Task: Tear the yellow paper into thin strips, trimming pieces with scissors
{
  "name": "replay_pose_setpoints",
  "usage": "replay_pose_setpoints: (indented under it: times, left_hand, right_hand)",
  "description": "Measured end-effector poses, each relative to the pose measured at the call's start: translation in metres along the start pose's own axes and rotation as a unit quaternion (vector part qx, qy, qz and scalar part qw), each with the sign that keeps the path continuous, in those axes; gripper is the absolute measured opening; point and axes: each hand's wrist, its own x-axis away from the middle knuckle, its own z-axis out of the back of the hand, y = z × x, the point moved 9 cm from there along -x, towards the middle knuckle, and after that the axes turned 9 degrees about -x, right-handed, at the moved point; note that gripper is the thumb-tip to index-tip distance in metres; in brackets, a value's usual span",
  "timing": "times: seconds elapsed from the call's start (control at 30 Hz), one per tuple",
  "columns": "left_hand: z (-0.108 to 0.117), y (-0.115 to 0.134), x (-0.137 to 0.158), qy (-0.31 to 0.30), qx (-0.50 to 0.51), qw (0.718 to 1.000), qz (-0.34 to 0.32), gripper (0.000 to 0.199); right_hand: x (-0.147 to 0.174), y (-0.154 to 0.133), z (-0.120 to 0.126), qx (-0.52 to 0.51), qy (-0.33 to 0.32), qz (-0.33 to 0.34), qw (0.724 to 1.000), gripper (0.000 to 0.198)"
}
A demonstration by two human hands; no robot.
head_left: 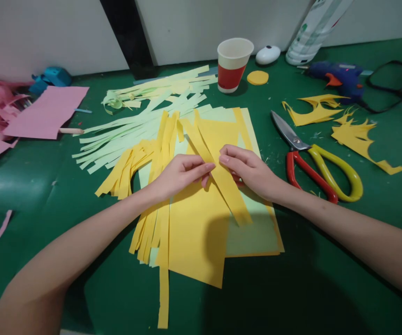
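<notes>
My left hand (178,177) is closed, its thumb and fingertips pinching the left edge of a yellow paper strip (227,186). From the right, my right hand (251,170) pinches the same strip's other edge. The strip slants from upper left to lower right and overlaps another one near its top. Beneath lies a yellow paper sheet (196,242) on pale green sheets (253,239). Several loose yellow strips (164,139) lie beside my left hand. Something red shows partly under my right hand, mostly hidden.
Red-and-yellow-handled scissors (300,144) lie open at right, near yellow scraps (358,137). Behind stand a paper cup (234,65), yellow discs (257,77) and a blue glue gun (340,77). Green strips (124,135) and pink paper (47,111) are at left.
</notes>
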Motion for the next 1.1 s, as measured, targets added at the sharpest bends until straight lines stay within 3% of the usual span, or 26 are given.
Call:
replay_pose_setpoints:
  times: [0.23, 0.7, 0.9, 1.1]
  left_hand:
    - [-0.009, 0.002, 0.001, -0.053, -0.043, 0.998, 0.015, 0.034]
    - [0.003, -0.002, 0.001, 0.006, -0.008, 1.0, 0.005, 0.037]
    - [-0.01, 0.0, 0.002, -0.063, -0.054, 0.997, 0.007, 0.033]
    - [-0.004, 0.003, 0.002, -0.03, -0.062, 0.998, 0.005, 0.037]
  right_hand:
    - [0.0, -0.004, 0.002, 0.018, 0.0, 0.019, 1.0, 0.031]
    - [0.0, 0.0, 0.0, -0.014, -0.004, -0.004, 1.0, 0.032]
    - [0.0, -0.004, 0.0, 0.01, -0.008, 0.006, 1.0, 0.029]
    - [-0.001, 0.001, 0.0, 0.0, 0.004, -0.015, 1.0, 0.03]
